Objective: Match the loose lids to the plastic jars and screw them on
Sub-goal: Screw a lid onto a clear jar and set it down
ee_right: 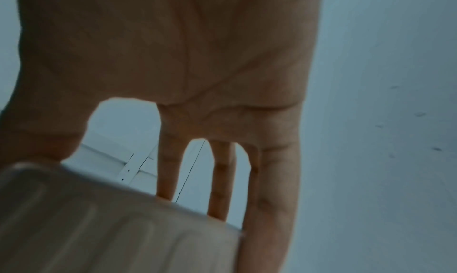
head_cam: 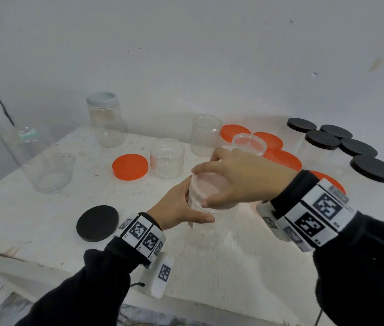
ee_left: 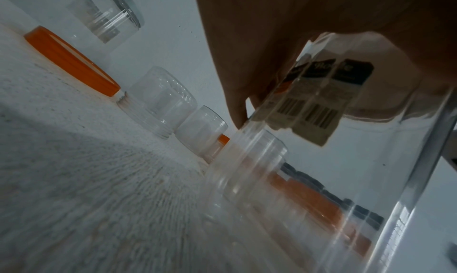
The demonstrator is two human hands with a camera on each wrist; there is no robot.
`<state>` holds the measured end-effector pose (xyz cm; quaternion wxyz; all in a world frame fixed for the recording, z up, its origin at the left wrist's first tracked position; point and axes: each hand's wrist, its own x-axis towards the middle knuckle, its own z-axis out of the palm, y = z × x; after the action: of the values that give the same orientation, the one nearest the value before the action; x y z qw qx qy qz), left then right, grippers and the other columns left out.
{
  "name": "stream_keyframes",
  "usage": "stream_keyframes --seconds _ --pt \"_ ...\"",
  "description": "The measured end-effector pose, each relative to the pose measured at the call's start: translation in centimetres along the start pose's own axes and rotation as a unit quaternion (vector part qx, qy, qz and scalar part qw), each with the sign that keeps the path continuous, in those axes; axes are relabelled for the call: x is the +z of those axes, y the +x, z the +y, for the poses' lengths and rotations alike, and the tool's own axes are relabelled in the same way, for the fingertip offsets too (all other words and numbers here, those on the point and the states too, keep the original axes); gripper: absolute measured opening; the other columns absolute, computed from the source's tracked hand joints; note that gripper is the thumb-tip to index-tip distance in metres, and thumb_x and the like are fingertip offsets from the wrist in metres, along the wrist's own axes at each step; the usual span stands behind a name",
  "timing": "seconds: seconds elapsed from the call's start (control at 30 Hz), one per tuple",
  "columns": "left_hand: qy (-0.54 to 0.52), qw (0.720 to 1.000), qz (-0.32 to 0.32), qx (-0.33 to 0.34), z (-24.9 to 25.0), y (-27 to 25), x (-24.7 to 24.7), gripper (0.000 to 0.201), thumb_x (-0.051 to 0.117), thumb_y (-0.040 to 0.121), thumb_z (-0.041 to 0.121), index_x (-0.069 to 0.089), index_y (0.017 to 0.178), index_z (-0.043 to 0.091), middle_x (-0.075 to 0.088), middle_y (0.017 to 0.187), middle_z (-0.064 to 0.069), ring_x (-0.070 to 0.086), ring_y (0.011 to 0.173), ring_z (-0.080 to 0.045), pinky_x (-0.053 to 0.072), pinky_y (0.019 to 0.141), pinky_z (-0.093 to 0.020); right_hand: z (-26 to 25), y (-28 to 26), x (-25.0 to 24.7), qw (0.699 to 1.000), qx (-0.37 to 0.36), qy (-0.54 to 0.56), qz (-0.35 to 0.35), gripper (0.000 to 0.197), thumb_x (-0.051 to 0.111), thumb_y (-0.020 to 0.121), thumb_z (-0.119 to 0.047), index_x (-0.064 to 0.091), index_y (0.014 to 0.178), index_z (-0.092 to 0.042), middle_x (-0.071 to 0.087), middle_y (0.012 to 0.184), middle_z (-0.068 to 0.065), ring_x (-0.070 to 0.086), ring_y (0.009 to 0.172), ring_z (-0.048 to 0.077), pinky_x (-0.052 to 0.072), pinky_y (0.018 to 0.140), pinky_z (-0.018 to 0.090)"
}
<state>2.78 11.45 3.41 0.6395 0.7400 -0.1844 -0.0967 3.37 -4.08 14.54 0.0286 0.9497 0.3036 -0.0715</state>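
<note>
Your left hand (head_cam: pixel 178 208) grips the clear jar (head_cam: pixel 209 229); your right hand (head_cam: pixel 240 177) pinches its clear lid (head_cam: pixel 212 191). You look mid-screwing, so next twist it snug.

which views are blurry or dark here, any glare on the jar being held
Head view: evenly lit, mostly sharp. Left wrist view: streaky reflections across the clear jar, its label readable. Right wrist view: dim, right hand underexposed, lid smeared.
</note>
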Motion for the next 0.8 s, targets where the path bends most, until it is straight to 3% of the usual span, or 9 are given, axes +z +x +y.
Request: stream_keyframes --seconds 0.13,0.23,0.33,0.43,0.63,0.73,0.8 --pt "0.001 1.0 -0.009 -0.003 0.1 0.1 -0.3 0.072 0.08 0.056 0.017 0.046 0.118 0.03 0.062 0.108 0.01 0.06 0.092 0.006 0.047 0.066 -0.011 0.3 -0.2 0.3 1.0 -0.016 0.014 -0.003 0.07 0.052 0.076 -0.068 0.027 0.139 -0.05 0.038 0.131 -0.008 0.044 0.115 0.016 0.042 0.095 0.036" --pt "0.001 1.0 -0.016 -0.005 0.1 0.1 -0.4 0.075 0.083 0.053 0.022 0.046 0.118 0.03 0.063 0.108 0.012 0.06 0.099 0.004 0.046 0.075 -0.012 0.3 -0.3 1.0 0.998 -0.03 0.054 0.006 0.064 0.05 0.08 -0.064 0.032 0.139 -0.048 0.038 0.135 -0.008 0.044 0.119 0.016 0.039 0.099 0.036" --pt "-0.003 1.0 -0.006 0.004 0.0 0.0 0.0 0.072 0.078 0.058 0.013 0.045 0.119 0.031 0.062 0.104 0.014 0.06 0.093 0.007 0.047 0.068 -0.011 0.0 -0.2 1.9 0.998 -0.008 0.047 0.04 0.074 0.033 0.067 -0.078 0.037 0.135 -0.048 0.043 0.127 -0.008 0.048 0.112 0.017 0.041 0.094 0.035" --pt "0.004 1.0 0.016 0.017 -0.3 0.0 0.2 0.071 0.08 0.056 0.014 0.046 0.116 0.034 0.064 0.104 0.017 0.059 0.099 0.006 0.045 0.078 -0.011 0.0 0.0 2.2 0.997 -0.002 0.05 0.053 0.086 0.019 0.056 -0.079 0.04 0.133 -0.049 0.045 0.123 -0.007 0.047 0.108 0.017 0.042 0.09 0.033" --pt "0.008 0.999 0.035 0.034 -0.6 -0.1 0.5 0.069 0.08 0.057 0.012 0.047 0.113 0.033 0.063 0.102 0.017 0.058 0.098 0.007 0.044 0.078 -0.01 -0.3 -0.1 2.5 0.997 0.008 0.043 0.068 0.086 0.017 0.056 -0.078 0.04 0.133 -0.048 0.046 0.122 -0.006 0.047 0.106 0.018 0.043 0.088 0.034" --pt "0.028 0.998 0.037 0.045 -0.6 0.1 0.7 0.076 0.082 0.059 0.016 0.042 0.12 0.037 0.06 0.112 0.016 0.056 0.104 0.006 0.044 0.081 -0.011 -0.7 0.0 2.9 0.996 0.025 0.039 0.081 0.083 0.014 0.06 -0.075 0.039 0.133 -0.046 0.044 0.124 -0.004 0.047 0.105 0.02 0.045 0.089 0.038" --pt "0.043 0.997 0.042 0.045 -0.8 0.2 0.9 0.083 0.084 0.058 0.021 0.037 0.124 0.039 0.057 0.118 0.014 0.054 0.108 0.003 0.045 0.081 -0.011 -0.9 -0.1 3.0 0.995 0.033 0.042 0.08 0.076 0.022 0.068 -0.076 0.035 0.136 -0.046 0.04 0.129 -0.003 0.045 0.11 0.021 0.044 0.092 0.038"
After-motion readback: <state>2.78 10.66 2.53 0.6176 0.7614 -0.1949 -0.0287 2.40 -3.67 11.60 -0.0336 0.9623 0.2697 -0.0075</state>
